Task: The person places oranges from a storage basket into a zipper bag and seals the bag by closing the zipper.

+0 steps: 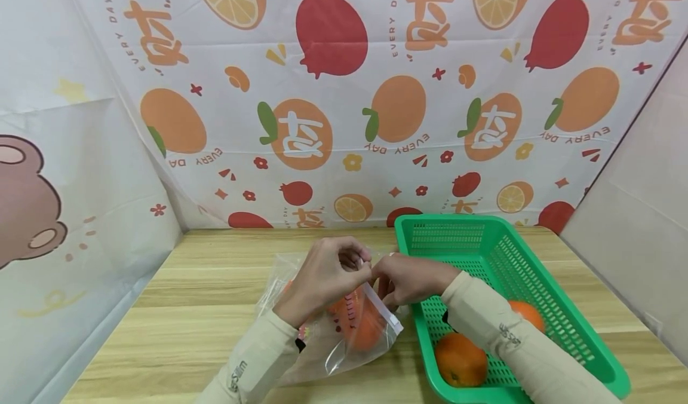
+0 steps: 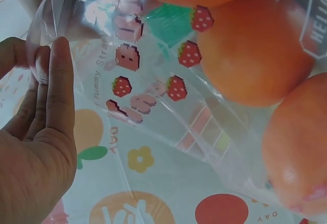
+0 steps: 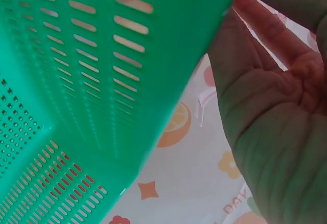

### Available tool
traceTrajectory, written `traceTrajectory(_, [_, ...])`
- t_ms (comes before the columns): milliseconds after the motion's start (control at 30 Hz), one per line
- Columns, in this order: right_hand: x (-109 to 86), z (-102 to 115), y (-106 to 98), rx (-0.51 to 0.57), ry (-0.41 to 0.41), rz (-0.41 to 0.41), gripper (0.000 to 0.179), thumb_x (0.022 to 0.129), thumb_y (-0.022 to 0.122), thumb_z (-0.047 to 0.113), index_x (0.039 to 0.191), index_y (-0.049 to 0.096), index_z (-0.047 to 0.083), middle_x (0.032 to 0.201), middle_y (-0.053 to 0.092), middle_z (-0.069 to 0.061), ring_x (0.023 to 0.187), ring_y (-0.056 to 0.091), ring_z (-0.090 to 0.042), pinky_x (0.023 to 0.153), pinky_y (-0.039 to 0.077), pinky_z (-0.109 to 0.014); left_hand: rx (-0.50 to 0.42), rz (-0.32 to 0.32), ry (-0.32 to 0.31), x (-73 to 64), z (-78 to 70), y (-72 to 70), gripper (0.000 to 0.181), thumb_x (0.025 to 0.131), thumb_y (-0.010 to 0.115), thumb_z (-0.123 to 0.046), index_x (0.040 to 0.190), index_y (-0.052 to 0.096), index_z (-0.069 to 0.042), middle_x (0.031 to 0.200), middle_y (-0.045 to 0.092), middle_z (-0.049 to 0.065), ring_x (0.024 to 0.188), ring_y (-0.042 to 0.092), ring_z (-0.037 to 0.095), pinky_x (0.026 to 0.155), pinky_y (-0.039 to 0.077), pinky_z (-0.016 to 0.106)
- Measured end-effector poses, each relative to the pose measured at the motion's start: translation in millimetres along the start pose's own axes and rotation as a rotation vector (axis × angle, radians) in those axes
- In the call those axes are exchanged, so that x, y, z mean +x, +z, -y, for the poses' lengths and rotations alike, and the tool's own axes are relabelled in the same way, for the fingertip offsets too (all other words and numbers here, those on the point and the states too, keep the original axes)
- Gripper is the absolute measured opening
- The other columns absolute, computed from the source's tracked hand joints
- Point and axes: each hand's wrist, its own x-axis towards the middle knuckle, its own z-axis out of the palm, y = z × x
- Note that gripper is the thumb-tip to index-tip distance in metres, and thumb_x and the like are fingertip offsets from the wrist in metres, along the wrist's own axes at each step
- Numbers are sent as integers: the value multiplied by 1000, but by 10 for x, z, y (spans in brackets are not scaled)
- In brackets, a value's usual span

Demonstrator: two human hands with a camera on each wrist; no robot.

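Where the printed cloth [image 1: 349,51] hangs behind the table [image 1: 204,290], "EVERY DAY" repeats among fruit drawings, upright in some rows and upside down in others. On the table lies a clear plastic bag [image 1: 322,365] with oranges [image 1: 365,326] inside, just left of a green basket [image 1: 570,308] holding two more oranges. In the left wrist view, the bag shows pixel strawberries, "Yummy Straw" and a cut-off word beginning "HEL". Lettering on both pale sleeves [image 1: 478,308] is too small to read surely. The left hand [image 1: 328,275] pinches the bag's top edge beside the white zip strip [image 1: 383,308]. The right hand [image 1: 416,277], fingers bent, reaches the bag's mouth; whether it grips the plastic cannot be told.
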Motion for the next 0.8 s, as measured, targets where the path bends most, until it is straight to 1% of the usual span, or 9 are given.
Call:
traceTrajectory(167, [9,11,9,-5,-9,4,22,87,74,0,109,73,6,76,69,8,62,65,-7,62,57,-23,-5,-7,10,1,5,-2,10,79,71,0,83,72,-10,75,68,-5,66,65,7,64,58,25])
traceTrajectory(333, [25,10,12,-15,-43,6,16,89,70,-2,102,74,7,74,68,10,61,62,-6,61,56,-23,-16,-9,2,5,9,-1,11,79,71,1,82,72,-10,75,68,-4,66,65,8,64,58,25])
traceTrajectory(433, [38,4,13,7,-55,13,15,91,67,-4,101,73,7,75,68,10,61,59,-5,61,55,-22,-18,-11,5,7,7,0,11,79,71,1,82,72,-9,74,68,-3,66,65,8,64,58,25])
traceTrajectory(533, [50,-2,10,33,-77,27,17,92,64,-6,98,73,7,75,65,10,61,55,-4,60,51,-19,-16,-15,12,11,6,0,11,79,71,1,82,72,-10,74,68,-4,65,65,8,63,58,26])
traceTrajectory(633, [55,-7,3,47,-103,43,15,94,62,-5,94,72,7,70,59,10,58,49,-4,56,43,-17,-14,-16,9,13,5,0,12,79,71,0,81,72,-11,74,68,-5,65,65,8,63,58,26])
traceTrajectory(700, [53,-10,-1,53,-108,53,19,94,60,-7,96,74,7,71,60,11,57,47,-4,54,39,-18,-15,-15,3,12,8,-2,12,79,71,0,81,72,-12,74,67,-5,65,65,8,63,58,26])
traceTrajectory(800, [49,-17,2,45,-105,75,27,93,57,-10,99,76,8,74,63,12,56,47,-4,53,38,-18,-20,-15,-2,6,11,-7,11,80,71,1,82,72,-10,74,67,-4,65,65,8,63,58,26])
